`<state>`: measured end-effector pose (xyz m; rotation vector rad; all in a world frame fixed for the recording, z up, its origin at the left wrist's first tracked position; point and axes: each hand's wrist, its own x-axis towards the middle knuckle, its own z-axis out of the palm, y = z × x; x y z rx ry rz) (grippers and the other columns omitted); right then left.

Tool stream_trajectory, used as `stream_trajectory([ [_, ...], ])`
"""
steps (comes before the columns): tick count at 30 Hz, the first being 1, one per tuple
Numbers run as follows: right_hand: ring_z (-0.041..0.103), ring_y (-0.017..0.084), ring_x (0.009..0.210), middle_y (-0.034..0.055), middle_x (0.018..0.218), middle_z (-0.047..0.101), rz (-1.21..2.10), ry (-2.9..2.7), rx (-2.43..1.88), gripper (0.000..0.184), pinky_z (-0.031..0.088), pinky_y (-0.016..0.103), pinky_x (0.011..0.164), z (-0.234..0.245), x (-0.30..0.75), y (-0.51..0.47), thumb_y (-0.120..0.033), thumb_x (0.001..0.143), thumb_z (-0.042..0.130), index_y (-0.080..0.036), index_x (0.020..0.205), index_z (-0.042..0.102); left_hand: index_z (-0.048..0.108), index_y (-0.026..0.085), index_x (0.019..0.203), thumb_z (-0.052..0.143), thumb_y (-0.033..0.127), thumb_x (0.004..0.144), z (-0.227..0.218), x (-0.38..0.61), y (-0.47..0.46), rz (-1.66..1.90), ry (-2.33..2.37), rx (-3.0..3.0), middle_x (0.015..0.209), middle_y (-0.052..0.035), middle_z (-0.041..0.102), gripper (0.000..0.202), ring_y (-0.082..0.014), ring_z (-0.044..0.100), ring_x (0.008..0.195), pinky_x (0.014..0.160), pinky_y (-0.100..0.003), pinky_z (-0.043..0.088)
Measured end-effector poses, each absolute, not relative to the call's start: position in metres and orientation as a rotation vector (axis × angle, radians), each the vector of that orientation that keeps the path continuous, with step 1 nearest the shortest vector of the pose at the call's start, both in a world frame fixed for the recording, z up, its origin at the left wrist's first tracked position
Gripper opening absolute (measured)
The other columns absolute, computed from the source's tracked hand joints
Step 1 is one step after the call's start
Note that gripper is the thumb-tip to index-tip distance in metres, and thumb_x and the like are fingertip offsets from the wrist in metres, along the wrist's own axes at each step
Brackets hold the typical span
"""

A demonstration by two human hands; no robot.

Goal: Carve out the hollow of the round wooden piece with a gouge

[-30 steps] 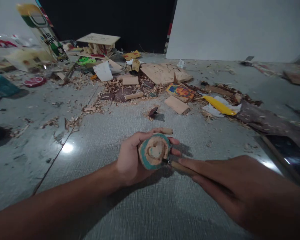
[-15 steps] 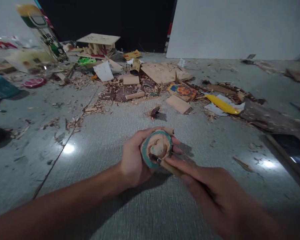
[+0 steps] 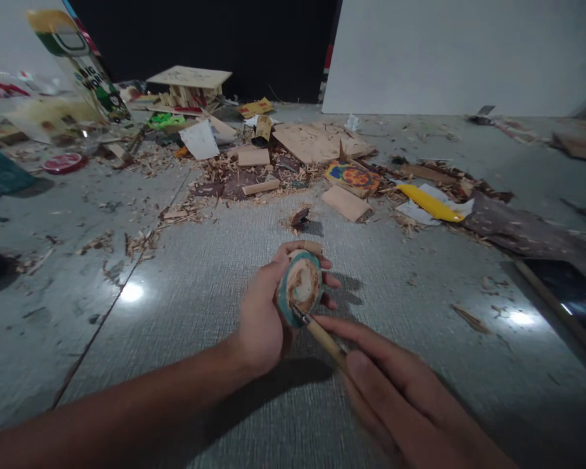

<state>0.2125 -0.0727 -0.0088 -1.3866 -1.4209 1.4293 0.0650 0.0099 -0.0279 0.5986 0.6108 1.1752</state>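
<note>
Held in my left hand [image 3: 264,312] is a small round wood piece [image 3: 305,283], tilted on edge. Its rim is painted teal, and a rough recess with a pale raised middle is carved into its face. A tan wrap covers the tip of my left index finger. My right hand [image 3: 395,391] is closed round the wooden handle of a carving tool [image 3: 325,342]. The tool's metal tip touches the lower teal rim of the piece, close to the recess. My fingers hide the back end of the handle.
A dark wood chip [image 3: 300,218] lies just beyond my hands. Farther off are wood offcuts [image 3: 346,203], shavings, a painted piece [image 3: 352,177] and a yellow serrated tool [image 3: 430,203]. A phone-like black slab [image 3: 566,286] lies at right; a tall bottle [image 3: 85,71] stands back left.
My left hand has turned the round piece so its face shows narrower. My right hand has shifted down and left, the tool still against the rim.
</note>
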Motion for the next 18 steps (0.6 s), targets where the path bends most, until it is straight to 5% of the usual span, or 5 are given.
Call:
stream_trajectory([
  [6, 0.019, 0.007, 0.039, -0.0090, 0.050, 0.029, 1.822, -0.800, -1.147, 0.037, 0.031, 0.016, 0.037, 0.010, 0.221, -0.057, -0.056, 0.093, 0.058, -0.035, 0.121, 0.068, 0.060, 0.016, 0.096, 0.051, 0.035, 0.089, -0.029, 0.064, 0.009, 1.131, 0.567, 0.591, 0.091, -0.0068, 0.069, 0.022, -0.0208, 0.069, 0.078, 0.062, -0.030, 0.056],
  [9, 0.033, 0.009, 0.038, -0.0060, 0.048, 0.042, 1.439, -1.163, -1.313, 0.029, 0.034, 0.016, 0.036, 0.013, 0.232, -0.049, -0.047, 0.095, 0.057, -0.038, 0.119, 0.070, 0.061, 0.016, 0.096, 0.052, 0.038, 0.088, -0.030, 0.063, 0.010, 1.115, 0.514, 0.570, 0.092, -0.0083, 0.070, 0.025, -0.0240, 0.070, 0.082, 0.062, -0.031, 0.055],
  [12, 0.063, 0.012, 0.054, -0.0002, 0.080, 0.076, 0.947, -1.723, -1.395, 0.029, 0.050, 0.019, 0.045, 0.006, 0.240, -0.048, -0.030, 0.095, 0.059, -0.038, 0.120, 0.071, 0.062, 0.015, 0.100, 0.053, 0.041, 0.086, -0.029, 0.062, 0.011, 1.081, 0.508, 0.568, 0.091, -0.0091, 0.071, 0.031, -0.0257, 0.070, 0.084, 0.068, -0.034, 0.055],
  [16, 0.076, 0.015, 0.091, -0.0007, 0.112, 0.078, 0.536, -2.055, -1.179, 0.042, 0.062, 0.023, 0.077, -0.003, 0.243, -0.051, -0.010, 0.090, 0.055, -0.031, 0.126, 0.065, 0.064, 0.014, 0.098, 0.056, 0.042, 0.084, -0.028, 0.060, 0.011, 1.041, 0.519, 0.604, 0.090, -0.0095, 0.071, 0.032, -0.0244, 0.068, 0.085, 0.079, -0.035, 0.053],
  [18, 0.076, 0.013, 0.090, 0.0000, 0.111, 0.078, 0.483, -2.124, -1.138, 0.043, 0.062, 0.021, 0.075, -0.003, 0.244, -0.052, -0.008, 0.091, 0.052, -0.028, 0.128, 0.063, 0.064, 0.014, 0.096, 0.058, 0.042, 0.083, -0.027, 0.059, 0.012, 1.038, 0.527, 0.606, 0.088, -0.0083, 0.070, 0.031, -0.0216, 0.065, 0.082, 0.076, -0.031, 0.051],
])
